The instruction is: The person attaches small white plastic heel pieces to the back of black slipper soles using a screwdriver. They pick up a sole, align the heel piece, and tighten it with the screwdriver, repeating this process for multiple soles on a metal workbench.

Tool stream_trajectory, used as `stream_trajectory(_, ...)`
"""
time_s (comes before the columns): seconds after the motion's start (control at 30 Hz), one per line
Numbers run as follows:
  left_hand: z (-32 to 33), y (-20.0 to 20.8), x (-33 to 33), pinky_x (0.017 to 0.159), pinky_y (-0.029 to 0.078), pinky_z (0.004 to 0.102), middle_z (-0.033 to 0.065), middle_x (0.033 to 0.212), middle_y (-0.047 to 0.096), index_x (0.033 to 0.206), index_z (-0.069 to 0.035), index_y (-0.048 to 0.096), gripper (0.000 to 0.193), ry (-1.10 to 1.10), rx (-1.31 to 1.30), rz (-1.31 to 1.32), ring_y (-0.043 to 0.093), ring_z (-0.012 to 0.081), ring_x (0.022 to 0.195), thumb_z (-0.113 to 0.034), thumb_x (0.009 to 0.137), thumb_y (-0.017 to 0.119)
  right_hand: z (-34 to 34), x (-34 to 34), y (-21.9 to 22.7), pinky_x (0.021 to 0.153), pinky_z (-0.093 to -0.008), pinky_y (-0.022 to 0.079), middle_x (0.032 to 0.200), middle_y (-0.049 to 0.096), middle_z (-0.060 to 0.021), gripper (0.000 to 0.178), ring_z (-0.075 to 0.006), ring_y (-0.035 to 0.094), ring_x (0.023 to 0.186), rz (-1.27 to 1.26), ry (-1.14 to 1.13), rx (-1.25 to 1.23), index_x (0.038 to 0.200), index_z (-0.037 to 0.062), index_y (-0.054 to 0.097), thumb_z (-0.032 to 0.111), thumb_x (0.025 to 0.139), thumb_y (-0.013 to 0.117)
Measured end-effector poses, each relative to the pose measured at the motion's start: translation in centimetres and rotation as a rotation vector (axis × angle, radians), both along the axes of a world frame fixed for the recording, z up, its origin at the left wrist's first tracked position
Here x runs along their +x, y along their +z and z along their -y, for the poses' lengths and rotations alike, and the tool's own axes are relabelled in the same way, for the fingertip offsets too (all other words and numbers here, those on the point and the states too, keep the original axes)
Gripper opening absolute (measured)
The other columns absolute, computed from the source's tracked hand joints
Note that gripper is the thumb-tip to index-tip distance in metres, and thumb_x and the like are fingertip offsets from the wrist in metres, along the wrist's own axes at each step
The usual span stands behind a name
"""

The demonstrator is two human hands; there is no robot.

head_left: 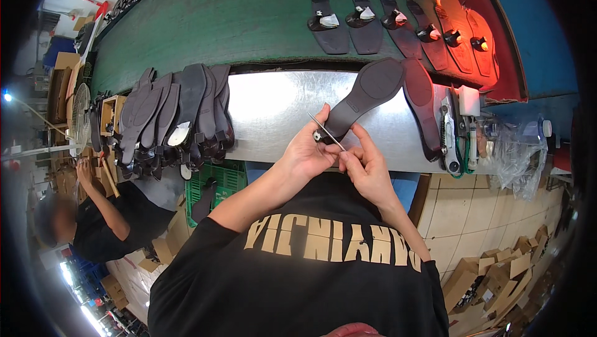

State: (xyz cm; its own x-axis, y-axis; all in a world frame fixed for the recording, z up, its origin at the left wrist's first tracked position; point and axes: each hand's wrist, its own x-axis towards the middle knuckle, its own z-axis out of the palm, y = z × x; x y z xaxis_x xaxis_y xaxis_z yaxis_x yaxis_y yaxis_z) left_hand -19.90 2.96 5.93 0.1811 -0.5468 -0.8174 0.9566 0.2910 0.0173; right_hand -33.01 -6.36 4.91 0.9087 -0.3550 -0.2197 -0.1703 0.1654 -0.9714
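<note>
In front of my chest a dark sandal (367, 91) is tilted with its sole facing up, its broad toe end pointing away to the right. My left hand (309, 150) grips its near end, where a small light fitting (318, 135) shows beside the fingers. A thin metal rod (326, 130) slants across that end. Its lower end sits in the pinched fingers of my right hand (365, 166), and its upper end passes by my left fingers. My right index finger is up against the sandal's edge. The strap side of the sandal is mostly hidden.
On the metal worktop (267, 107), a pile of dark sandals (199, 101) lies left and another sole (420, 97) right, beside a utility knife (449, 135). Several sandals (329, 26) line the green surface under red light. A co-worker (112, 219) is at left, near a green crate (227, 181).
</note>
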Motion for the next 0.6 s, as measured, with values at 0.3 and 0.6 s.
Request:
stream_trajectory(0.3,0.0,0.2,-0.8,0.048,0.031,0.0229,-0.0013,0.083,0.058,0.090,-0.014,0.060,0.024,-0.041,0.076,0.101,0.050,0.0080,0.067,-0.035,0.086,0.072,0.4,0.0,-1.6,0.058,-0.0229,0.044,0.077,0.060,-0.0049,0.034,-0.0092,0.053,0.064,0.085,-0.156,-0.189,0.127,-0.0037,0.053,0.005,0.094,0.054)
stream_trajectory(0.6,-0.1,-0.6,-0.1,0.052,0.043,0.0223,0.0029,0.070,0.061,0.092,-0.003,0.060,0.060,-0.031,0.175,0.908,0.056,0.0096,0.056,-0.059,0.097,0.037,0.5,0.1,1.4,0.043,-0.0176,0.031,0.069,0.051,-0.0020,0.050,-0.0046,0.039,0.049,-0.109,0.012,0.490,0.144,0.0052,0.030,0.012,0.099,0.048)
